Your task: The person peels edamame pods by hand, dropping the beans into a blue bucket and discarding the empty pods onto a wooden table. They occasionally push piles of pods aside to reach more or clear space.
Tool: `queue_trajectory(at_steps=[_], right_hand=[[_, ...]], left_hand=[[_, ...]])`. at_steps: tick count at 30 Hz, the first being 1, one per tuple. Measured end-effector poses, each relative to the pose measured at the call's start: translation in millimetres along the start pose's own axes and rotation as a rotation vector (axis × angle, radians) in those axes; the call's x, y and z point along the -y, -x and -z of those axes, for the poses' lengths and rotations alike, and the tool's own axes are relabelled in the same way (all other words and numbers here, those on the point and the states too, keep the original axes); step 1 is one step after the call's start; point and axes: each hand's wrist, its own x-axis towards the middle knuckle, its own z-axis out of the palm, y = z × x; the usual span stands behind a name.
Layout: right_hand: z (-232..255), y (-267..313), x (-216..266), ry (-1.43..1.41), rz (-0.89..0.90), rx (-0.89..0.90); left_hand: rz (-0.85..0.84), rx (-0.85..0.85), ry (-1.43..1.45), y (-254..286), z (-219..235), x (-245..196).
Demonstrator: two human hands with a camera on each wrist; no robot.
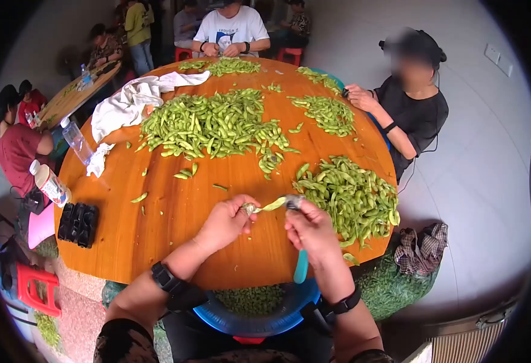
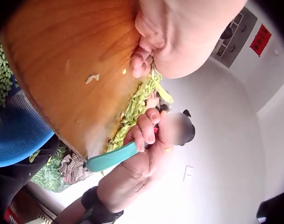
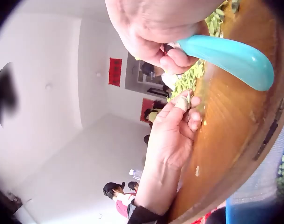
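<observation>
At the frame's centre, the left hand (image 1: pixel 224 225) pinched a slim pale-green pod (image 1: pixel 273 205) — its far end at the right hand (image 1: pixel 315 231), which gripped a curved teal-handled tool (image 1: pixel 301 267) — above the orange-brown wooden counter (image 1: pixel 178 242), left of heaped green pods (image 1: pixel 351 202).

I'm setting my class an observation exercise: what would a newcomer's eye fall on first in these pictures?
Probably the broad heap of green pods on the wooden table, beyond the hands. Next, above the table's near side, the bright turquoise handle gripped by the right hand, with a pod stretching across to the left hand. Then the blue basin below the near edge.
</observation>
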Motion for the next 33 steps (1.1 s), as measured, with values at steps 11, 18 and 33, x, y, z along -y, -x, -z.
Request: queue_trajectory(at_steps=[11,18,33], right_hand=[[-10.6,-9.3,-15.2,0.467,0.212,0.185],[-16.2,-8.6,-13.7,0.554,0.333,0.118],[-0.6,4.3,1.1,0.153,-0.124,0.289]], left_hand=[[-0.242,0.115,0.052,5.3,-7.1,-3.3],[-0.201,0.01,-0.178,11.0,-8.4,-10.3],[-0.152,0.262,-0.039,11.8,-8.4,-4.5]])
